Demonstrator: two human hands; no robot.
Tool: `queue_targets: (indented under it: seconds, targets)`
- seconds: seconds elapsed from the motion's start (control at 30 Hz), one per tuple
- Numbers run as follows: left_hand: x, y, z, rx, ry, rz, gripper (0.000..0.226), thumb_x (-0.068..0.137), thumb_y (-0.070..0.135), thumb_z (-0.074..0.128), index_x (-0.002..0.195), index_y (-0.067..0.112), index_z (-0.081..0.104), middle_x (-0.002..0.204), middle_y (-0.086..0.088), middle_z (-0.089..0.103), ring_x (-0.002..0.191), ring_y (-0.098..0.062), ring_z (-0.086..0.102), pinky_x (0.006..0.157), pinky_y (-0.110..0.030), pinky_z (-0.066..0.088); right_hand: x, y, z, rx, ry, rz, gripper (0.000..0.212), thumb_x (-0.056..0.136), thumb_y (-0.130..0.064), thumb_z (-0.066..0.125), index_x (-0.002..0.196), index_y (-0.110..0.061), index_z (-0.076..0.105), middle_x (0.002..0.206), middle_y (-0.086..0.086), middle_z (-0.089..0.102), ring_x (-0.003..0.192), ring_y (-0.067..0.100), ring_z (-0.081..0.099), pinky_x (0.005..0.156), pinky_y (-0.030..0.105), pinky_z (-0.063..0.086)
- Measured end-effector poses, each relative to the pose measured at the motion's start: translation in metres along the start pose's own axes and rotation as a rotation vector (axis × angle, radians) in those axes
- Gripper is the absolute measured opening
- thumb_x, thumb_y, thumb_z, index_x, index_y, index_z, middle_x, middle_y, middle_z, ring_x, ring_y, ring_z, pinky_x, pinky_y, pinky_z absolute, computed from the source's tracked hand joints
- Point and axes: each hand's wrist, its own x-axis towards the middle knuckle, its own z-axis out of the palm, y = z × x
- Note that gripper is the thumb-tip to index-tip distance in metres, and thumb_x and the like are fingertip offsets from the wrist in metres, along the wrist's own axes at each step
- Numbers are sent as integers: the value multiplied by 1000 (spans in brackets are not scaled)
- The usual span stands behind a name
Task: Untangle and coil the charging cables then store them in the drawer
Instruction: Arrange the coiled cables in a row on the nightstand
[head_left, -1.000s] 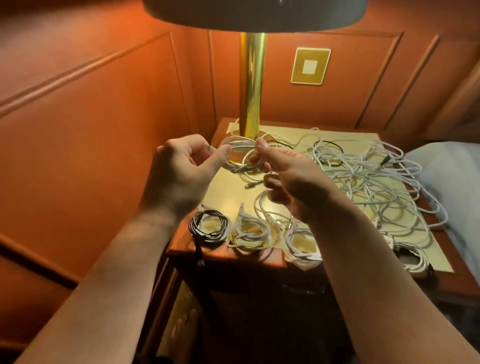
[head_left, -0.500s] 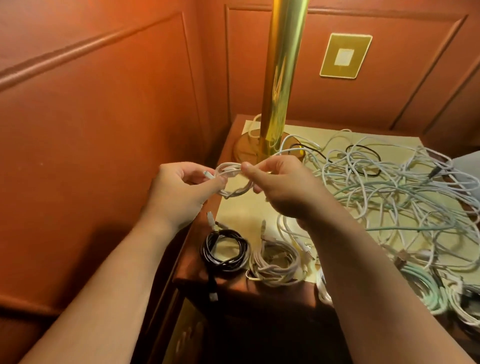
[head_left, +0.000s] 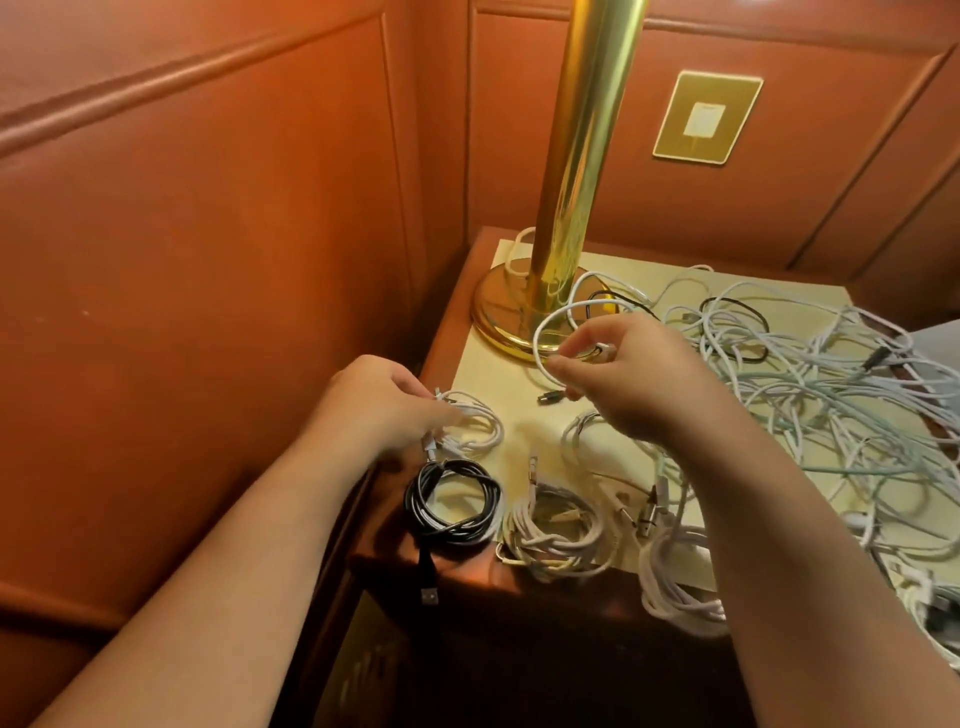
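My left hand (head_left: 384, 405) holds a small white coiled cable (head_left: 475, 426) down on the nightstand's left edge, just behind a black coiled cable (head_left: 452, 501). My right hand (head_left: 634, 379) pinches a loose white cable (head_left: 543, 332) that loops up toward the lamp base. More coils lie along the front edge: a white coil (head_left: 558, 535) and another white coil (head_left: 675, 587) partly under my right forearm. A large tangle of white, pale green and black cables (head_left: 831, 395) covers the right of the top. No drawer front is clearly visible.
A brass lamp pole and base (head_left: 519, 312) stand at the nightstand's (head_left: 447, 332) back left. Padded orange wall panels close in on the left and behind. A gold wall plate (head_left: 706, 119) is on the back wall. The black cable's plug (head_left: 428, 597) hangs over the front edge.
Both hands held the small white coil in the air; my left hand has since lowered it to the nightstand's left edge, and my right hand has let go and taken a loose white cable.
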Motion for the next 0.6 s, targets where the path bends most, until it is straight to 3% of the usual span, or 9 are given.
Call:
queue_targets:
  seconds: [0.07,0.2,0.3,0.4,0.6]
  targets:
    - [-2,3,-5,25,-8,-20,35,73,53,86,74,19,75,57,5,62,56,-14,53,55,-24,39,-2,11,-2,-155,36,0,14,93,-44,74,92,-30,71,79,-6,71,57,11,64,56,29,48]
    - [-11,14,-6,115,182,136,34,81,58,76,84,24,69,85,5,66,81,-11,58,58,-27,38,-3,34,-12,-277,69,40,15,88,-47,79,93,-36,70,86,-9,73,72,13,71,71,41,63]
    - [-16,27,1,121,241,280,23,86,50,74,83,27,70,83,9,67,81,-8,59,58,-25,41,-2,44,-23,-254,71,32,11,87,-44,80,90,-37,71,84,-11,73,73,11,70,70,41,63]
    - [-16,40,16,176,199,396,14,89,44,73,86,30,72,83,13,67,82,-9,62,70,-31,54,0,49,-24,-256,39,47,13,84,-39,84,91,-37,74,84,-12,72,75,11,70,71,39,63]
    - [-18,65,54,336,158,461,13,93,39,69,94,29,77,83,14,64,81,-11,60,85,-44,57,9,62,-12,-219,-51,80,23,79,-24,88,91,-37,74,97,-8,73,83,14,72,74,42,65]
